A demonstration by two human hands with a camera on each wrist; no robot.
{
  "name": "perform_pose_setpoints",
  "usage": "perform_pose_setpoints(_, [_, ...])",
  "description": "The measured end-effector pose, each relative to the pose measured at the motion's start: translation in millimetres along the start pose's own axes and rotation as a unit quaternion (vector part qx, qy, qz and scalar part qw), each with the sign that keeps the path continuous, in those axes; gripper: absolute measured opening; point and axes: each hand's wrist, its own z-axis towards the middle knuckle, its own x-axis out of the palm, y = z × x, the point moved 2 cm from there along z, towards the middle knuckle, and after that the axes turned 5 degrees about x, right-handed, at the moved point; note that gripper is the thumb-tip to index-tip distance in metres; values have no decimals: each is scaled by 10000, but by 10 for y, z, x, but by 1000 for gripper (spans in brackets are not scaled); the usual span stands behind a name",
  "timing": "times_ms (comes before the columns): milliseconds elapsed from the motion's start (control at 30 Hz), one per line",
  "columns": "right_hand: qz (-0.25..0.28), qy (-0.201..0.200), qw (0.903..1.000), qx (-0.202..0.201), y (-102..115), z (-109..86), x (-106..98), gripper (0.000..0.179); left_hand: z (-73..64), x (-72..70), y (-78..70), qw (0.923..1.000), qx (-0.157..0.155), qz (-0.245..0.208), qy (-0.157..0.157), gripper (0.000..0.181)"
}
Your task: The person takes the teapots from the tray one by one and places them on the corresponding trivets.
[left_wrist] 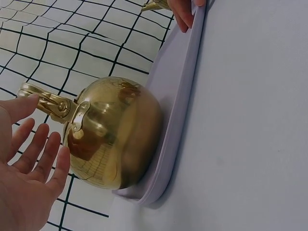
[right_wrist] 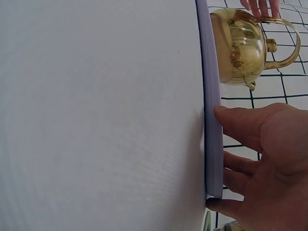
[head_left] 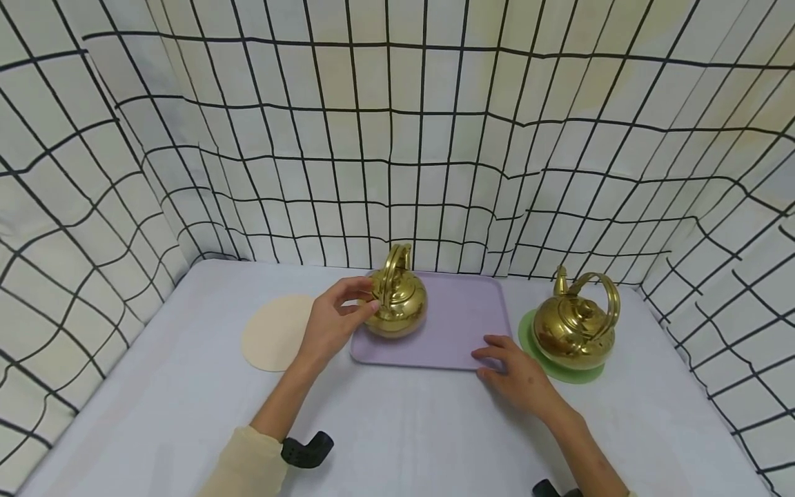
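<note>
A round brass teapot stands upright on the left part of a lilac tray. Beside its arched handle is my left hand, fingers spread and loosely bent, the thumb right at the handle in the left wrist view. My right hand rests at the tray's near right corner. Its thumb touches the tray's front rim, while the other fingers lie relaxed over the corner. A second brass teapot, its spout pointing away, sits on a green round mat just right of that hand.
A cream round mat lies left of the tray, partly behind the left hand. White cloth covers the table. A black wire grid over white sheeting closes off the back and both sides.
</note>
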Motion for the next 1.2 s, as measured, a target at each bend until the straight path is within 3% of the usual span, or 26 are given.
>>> perform_pose_setpoints(700, [2, -17, 10000, 37, 14, -20, 2, 27, 41, 82, -32, 9992, 165, -364, -63, 45])
perform_pose_setpoints(1200, [0, 23, 10000, 13, 4, -16, 1, 28, 47, 162, -58, 9976, -208, -662, -73, 44])
